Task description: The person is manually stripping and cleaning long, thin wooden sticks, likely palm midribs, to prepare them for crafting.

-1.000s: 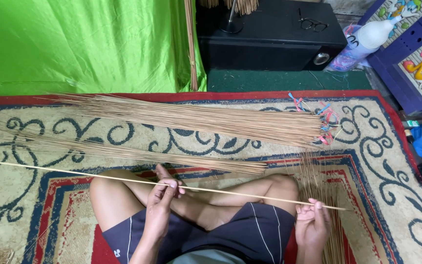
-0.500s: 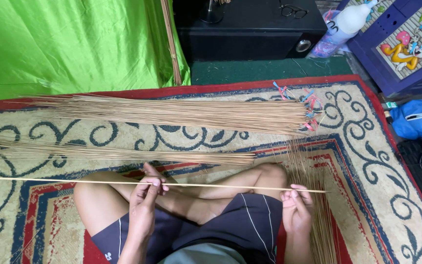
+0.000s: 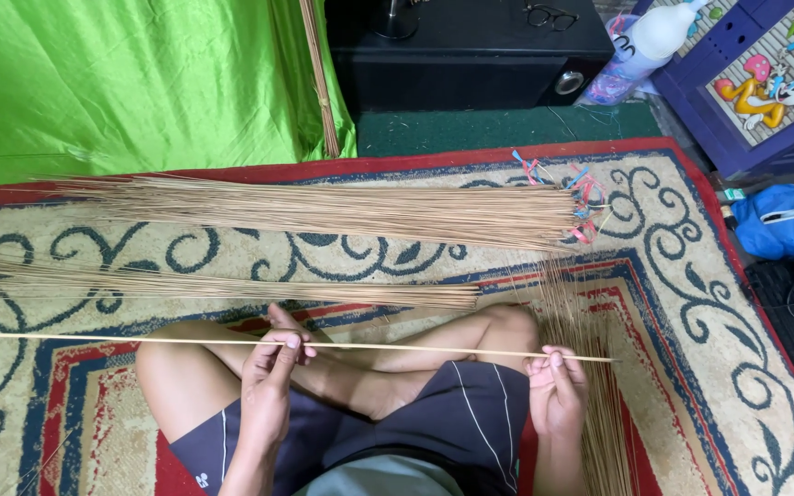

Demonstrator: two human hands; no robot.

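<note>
Tan sticks (image 3: 323, 209) lie on a cream, scroll-patterned carpet (image 3: 673, 276).

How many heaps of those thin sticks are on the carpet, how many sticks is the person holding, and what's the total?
Stick heaps on the patterned carpet: 3 – the ribbon-tied bundle, the loose row, the pile by the right knee
Single stick held between left hand and right hand: 1
Total: 4
</note>
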